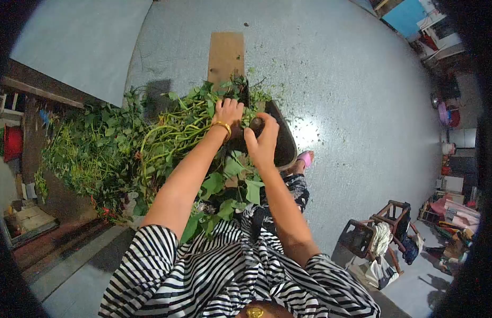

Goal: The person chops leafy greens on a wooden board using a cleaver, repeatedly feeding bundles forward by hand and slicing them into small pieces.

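My left hand (229,113), with a gold bracelet at its wrist, is closed over a bunch of long green leafy vines (177,127). Just to its right, my right hand (263,140) is wrapped round a dark, round-ended handle (256,125). What the handle belongs to is mostly hidden by my hands and the leaves. Beyond my hands a flat wooden board (226,55) sticks out across the floor. A dark basin (284,130) sits right beside my right hand, partly covered by it. Broad leaves (252,191) hang over my lap.
A big heap of leafy vines (97,153) lies to the left. Leaf scraps are scattered over the grey floor (357,106). My foot in a pink slipper (306,158) is beside the basin. At lower right stands a wooden stool (392,214) with cloths near it.
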